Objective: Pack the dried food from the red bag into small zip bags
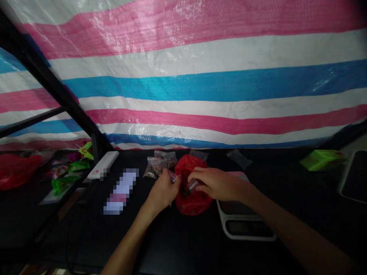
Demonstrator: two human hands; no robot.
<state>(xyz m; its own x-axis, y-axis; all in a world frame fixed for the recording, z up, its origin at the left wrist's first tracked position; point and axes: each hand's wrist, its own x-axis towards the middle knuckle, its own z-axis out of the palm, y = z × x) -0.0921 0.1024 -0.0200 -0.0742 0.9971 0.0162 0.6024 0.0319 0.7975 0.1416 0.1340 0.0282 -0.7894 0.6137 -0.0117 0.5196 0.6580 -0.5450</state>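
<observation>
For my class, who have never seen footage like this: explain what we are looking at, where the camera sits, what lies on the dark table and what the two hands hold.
There is one picture, from a camera worn on a person's head, looking forward and down at their own bare hands. The left hand and right hand meet over a red plastic bag on a black table, together pinching a small clear packet. Behind the bag lie more small clear packets with dark contents. Under the right wrist sits a white scale. A green box lies far right, green wrappers far left. A striped tarpaulin hangs behind.
</observation>
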